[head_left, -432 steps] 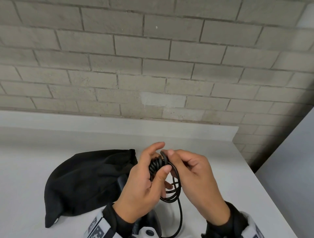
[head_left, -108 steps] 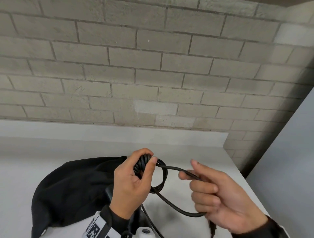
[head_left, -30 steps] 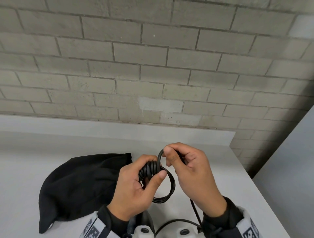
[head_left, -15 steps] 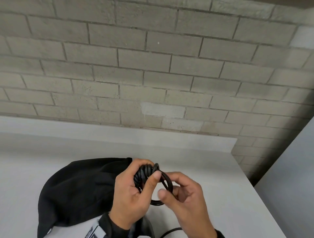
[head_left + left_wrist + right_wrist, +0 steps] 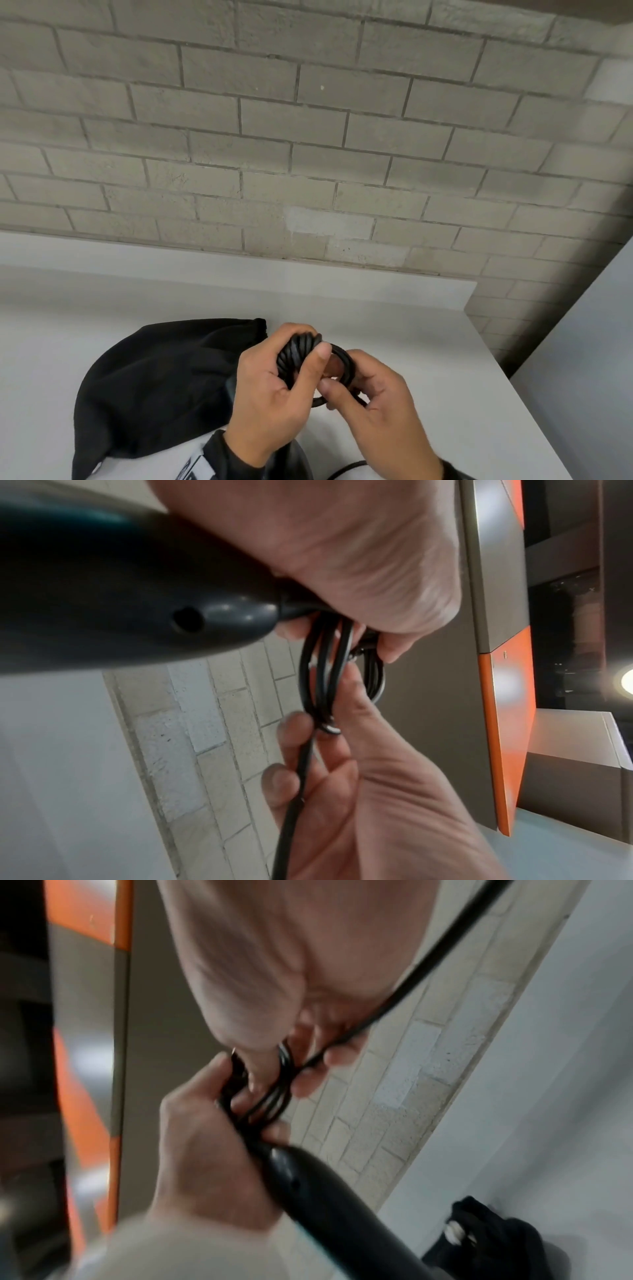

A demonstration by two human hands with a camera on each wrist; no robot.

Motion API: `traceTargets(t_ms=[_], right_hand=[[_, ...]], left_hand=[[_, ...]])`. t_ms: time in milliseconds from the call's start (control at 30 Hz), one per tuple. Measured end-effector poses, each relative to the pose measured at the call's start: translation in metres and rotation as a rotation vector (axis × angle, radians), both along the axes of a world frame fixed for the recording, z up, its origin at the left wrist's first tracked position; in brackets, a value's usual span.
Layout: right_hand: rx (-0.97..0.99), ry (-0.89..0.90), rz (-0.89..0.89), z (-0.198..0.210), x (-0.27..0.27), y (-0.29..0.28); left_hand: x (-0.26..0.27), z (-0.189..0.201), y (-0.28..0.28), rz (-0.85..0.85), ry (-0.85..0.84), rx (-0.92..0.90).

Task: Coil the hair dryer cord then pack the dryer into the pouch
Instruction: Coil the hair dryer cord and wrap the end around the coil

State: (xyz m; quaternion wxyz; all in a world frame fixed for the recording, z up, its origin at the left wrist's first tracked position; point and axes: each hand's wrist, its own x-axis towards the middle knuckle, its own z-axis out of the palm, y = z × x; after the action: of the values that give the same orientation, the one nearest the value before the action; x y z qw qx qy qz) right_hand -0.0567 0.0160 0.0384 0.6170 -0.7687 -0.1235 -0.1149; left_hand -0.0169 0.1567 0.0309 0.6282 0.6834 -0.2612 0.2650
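I see my left hand gripping the coiled cord at lower centre of the head view, thumb clamped over the loops. My right hand pinches the outermost loop. The dryer handle hangs beneath the left hand. The pouch lies lower left on the table.

Evenly, softly lit from above in the head view, with faint shadows under the pouch on the table — corners darkened, brick lines bowed. Right wrist view smeared by motion blur; left wrist sharper, with lamp glare at the right edge
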Motion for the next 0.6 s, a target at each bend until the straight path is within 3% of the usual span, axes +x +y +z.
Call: traceTargets(t_ms=[67,133,167,233,367,500,600], right_hand=[[-0.006,-0.095,-0.282,-0.015,-0.003,0.012],[-0.222,-0.407,-0.508,-0.022,-0.003,0.02],[-0.352,-0.503,-0.534,-0.023,-0.003,0.023],[-0.554,-0.528,-0.577,-0.026,0.0,0.026],[-0.582,-0.33,-0.497,-0.024,-0.001,0.031],[-0.298,0.175,-0.162,-0.004,-0.004,0.023],[-0.058,0.326,0.02,0.012,-0.006,0.009]], left_hand=[[0.0,0.0,-0.001,0.044,0.015,-0.033],[0.0,0.0,-0.001,0.08,0.017,-0.039],[-0.001,0.0,-0.001,0.097,0.011,-0.036],[-0.001,0.0,-0.001,0.123,-0.004,-0.035],[0.001,0.001,0.0,0.155,-0.039,0.017],[0.003,0.001,-0.001,0.169,-0.048,0.009],[0.003,0.001,-0.001,0.15,-0.052,0.003]])
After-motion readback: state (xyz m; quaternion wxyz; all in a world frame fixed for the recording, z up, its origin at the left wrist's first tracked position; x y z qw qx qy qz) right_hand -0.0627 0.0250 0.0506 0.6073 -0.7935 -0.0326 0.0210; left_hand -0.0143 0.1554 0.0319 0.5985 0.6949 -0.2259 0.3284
